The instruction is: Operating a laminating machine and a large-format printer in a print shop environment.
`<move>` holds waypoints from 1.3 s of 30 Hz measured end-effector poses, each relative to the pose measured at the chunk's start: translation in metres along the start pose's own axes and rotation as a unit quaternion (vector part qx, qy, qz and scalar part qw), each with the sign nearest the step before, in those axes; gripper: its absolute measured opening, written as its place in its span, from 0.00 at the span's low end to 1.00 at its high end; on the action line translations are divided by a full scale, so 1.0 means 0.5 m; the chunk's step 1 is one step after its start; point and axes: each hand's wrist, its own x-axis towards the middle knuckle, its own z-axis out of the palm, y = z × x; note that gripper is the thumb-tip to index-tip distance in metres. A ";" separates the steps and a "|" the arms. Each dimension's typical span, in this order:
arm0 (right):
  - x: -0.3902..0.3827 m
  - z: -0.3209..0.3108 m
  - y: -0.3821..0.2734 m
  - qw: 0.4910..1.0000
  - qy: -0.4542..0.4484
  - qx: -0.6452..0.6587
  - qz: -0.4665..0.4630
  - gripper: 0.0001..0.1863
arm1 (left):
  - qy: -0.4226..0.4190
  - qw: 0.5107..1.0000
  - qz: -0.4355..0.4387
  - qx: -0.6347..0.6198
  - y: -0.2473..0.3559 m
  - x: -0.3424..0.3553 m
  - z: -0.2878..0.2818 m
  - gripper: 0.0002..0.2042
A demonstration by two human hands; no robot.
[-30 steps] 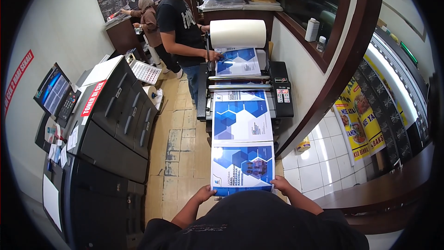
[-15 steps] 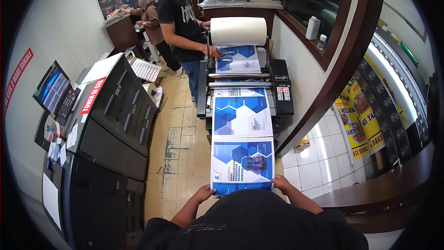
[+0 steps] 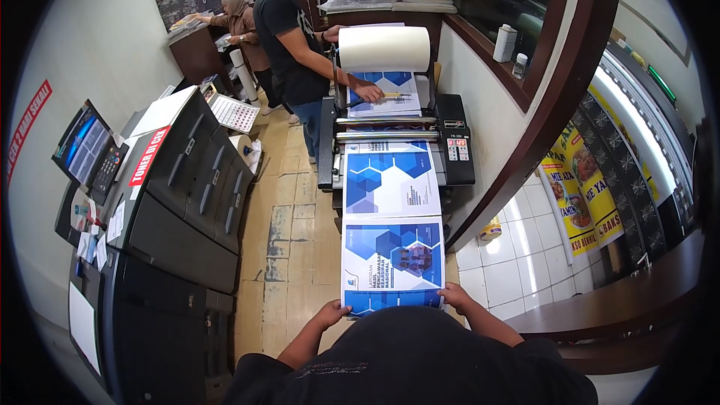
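My left hand [image 3: 331, 315] pinches the near left corner of a printed sheet [image 3: 409, 285] with blue hexagons and a photo. At its near right edge, my right hand [image 3: 457, 298] is closed on the same sheet, which stretches out flat in front of my body. Beyond it, a second printed sheet [image 3: 401, 187] runs on from it up to the metal rollers of a roll laminating machine [image 3: 457, 169]. A wide white film roll [image 3: 384, 49] sits on top of the machine. Its far part holds another blue printed sheet [image 3: 367, 109].
A co-worker [image 3: 285, 37] stands at the machine's far left, one hand [image 3: 366, 91] over the far sheet. Another person [image 3: 238, 19] is behind. A large dark printer [image 3: 172, 202] stands left; a wooden frame [image 3: 525, 150] and a wide-format printer with a yellow banner [image 3: 581, 187] are right.
The co-worker leans forward, and their hand has moved right across the far sheet. My hands keep their hold on the near sheet in about the same place.
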 end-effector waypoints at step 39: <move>0.002 -0.001 0.050 1.000 0.009 -0.013 -0.013 0.10 | 0.008 1.000 0.007 0.015 -0.028 -0.010 0.013 0.16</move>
